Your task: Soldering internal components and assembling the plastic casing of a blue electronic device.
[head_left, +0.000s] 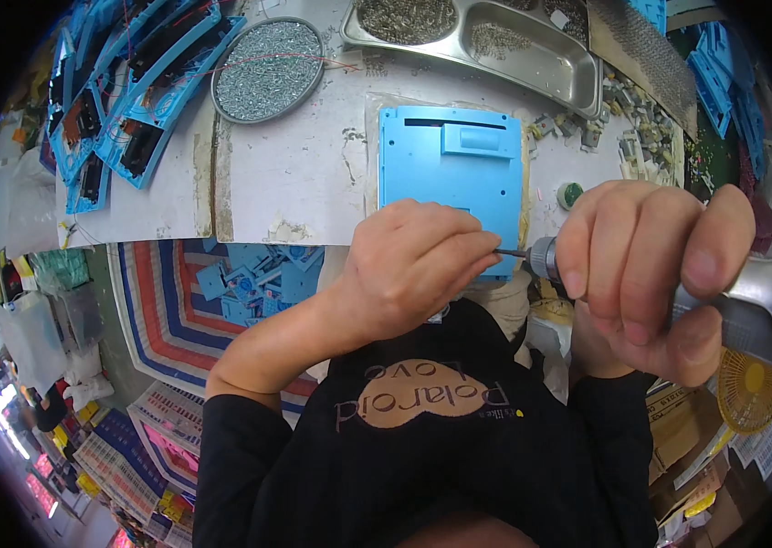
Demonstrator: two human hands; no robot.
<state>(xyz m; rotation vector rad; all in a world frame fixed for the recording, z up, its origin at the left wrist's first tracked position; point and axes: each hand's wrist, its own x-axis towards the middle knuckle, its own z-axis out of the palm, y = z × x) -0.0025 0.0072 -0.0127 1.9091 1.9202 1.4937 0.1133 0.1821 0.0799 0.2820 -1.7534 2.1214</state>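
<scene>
My right hand [646, 269] is wrapped round a grey electric screwdriver [760, 306], its thin bit pointing left. Fingers pinched together, my left hand [418, 260] meets the tip of that bit; whatever sits between the fingertips is too small or hidden to name. Under and beyond the left hand lies a flat blue plastic casing [450, 173] with a slot and a raised block near its far edge. Its near part is covered by my left hand.
A round dish of small silver screws [267, 73] stands at the far left, near blue casings with red wires [135, 114]. Metal tray [532, 55] holds small parts. Loose grey pieces [637, 137] lie right, with a small green-topped round item [569, 194]. Below is a striped bag [162, 310] of blue pieces.
</scene>
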